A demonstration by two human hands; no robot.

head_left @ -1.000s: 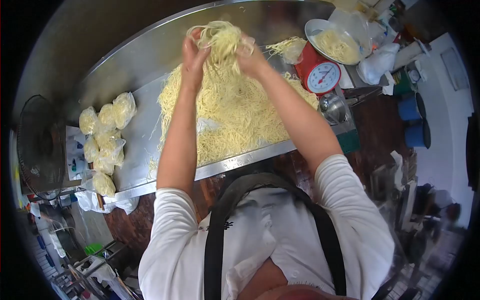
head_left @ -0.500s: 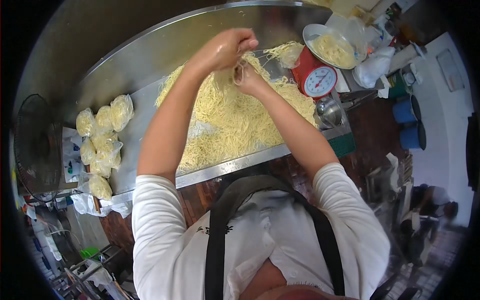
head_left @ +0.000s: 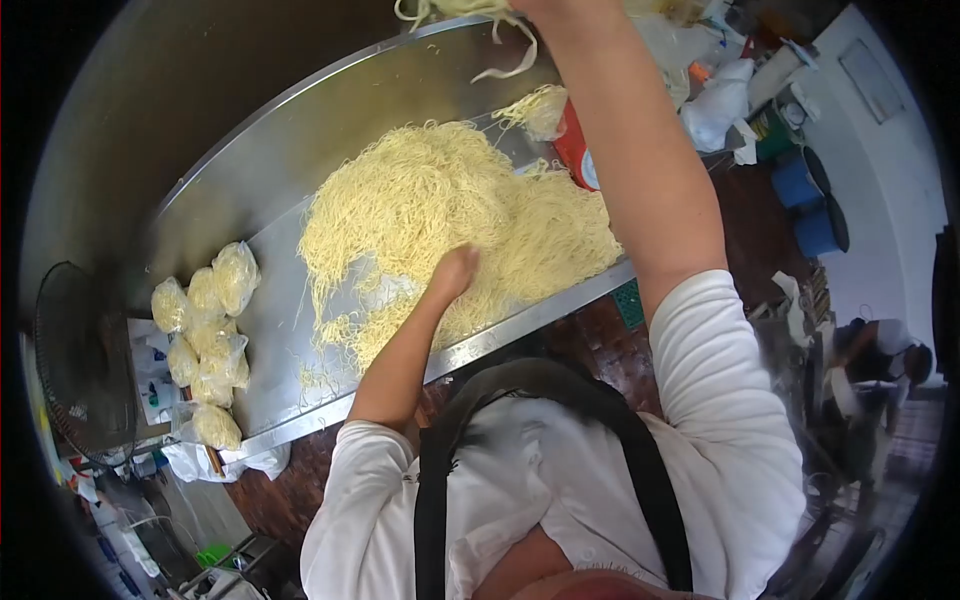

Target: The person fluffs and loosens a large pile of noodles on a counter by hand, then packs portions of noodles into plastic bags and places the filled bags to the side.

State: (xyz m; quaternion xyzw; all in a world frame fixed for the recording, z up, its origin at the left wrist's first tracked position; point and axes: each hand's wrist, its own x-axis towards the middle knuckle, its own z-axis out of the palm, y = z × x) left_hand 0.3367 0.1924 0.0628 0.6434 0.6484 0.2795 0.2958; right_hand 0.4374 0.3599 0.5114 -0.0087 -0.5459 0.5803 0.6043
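A large heap of pale yellow noodles covers the middle of the steel tray. My left hand is down at the near side of the heap, blurred, its fingers hidden from view. At the top edge of the view, my right hand is raised high and mostly cut off, with a bunch of loose noodles hanging beside it. Strands dangle below that bunch. White plastic shows among the noodles to the left of my left hand.
Several bagged noodle portions lie at the tray's left end. A red scale is partly hidden behind my right forearm. A fan stands far left, and blue buckets stand right. Another person is at the far right.
My hands have moved apart: the left came down to the heap, the right rose to the top edge with noodles. My right forearm now covers much of the scale.
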